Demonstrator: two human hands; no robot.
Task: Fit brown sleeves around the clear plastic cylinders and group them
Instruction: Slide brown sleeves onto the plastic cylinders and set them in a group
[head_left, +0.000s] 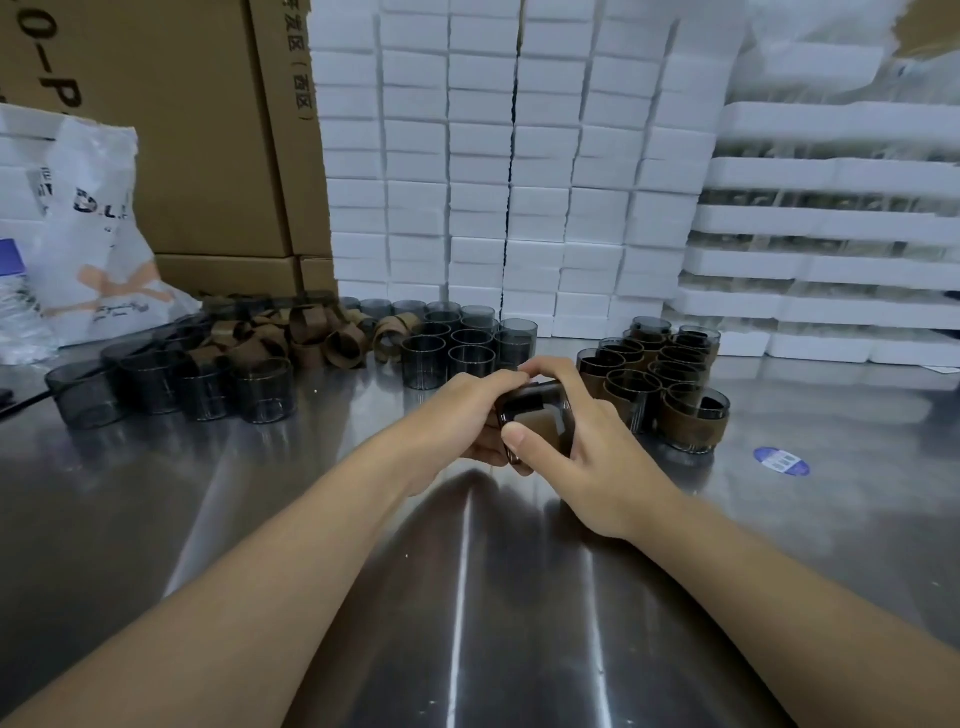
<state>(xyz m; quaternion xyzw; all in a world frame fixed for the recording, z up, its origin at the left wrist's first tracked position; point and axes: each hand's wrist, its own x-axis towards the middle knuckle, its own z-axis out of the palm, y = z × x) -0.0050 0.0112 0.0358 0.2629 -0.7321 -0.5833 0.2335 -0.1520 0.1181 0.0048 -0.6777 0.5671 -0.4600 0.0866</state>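
A: Cylinder (537, 415) held mid-table, just above the steel table (519, 571), tipped toward the camera. Brown sleeve (543, 436) looks partly on.
B: How to do it well?
A: Slide the sleeve on square and evenly, without creasing it. Then stand it with the sleeved group (660, 374), near right.
B: Hands?
A: Cylinder sits between them. Left hand (462, 415) curls round its left side; right hand (597, 452) grips the right, thumb over the near rim.

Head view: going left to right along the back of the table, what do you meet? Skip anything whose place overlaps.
White plastic bag → pile of loose brown sleeves → central cluster of bare clear cylinders → group of sleeved cylinders → blue sticker.
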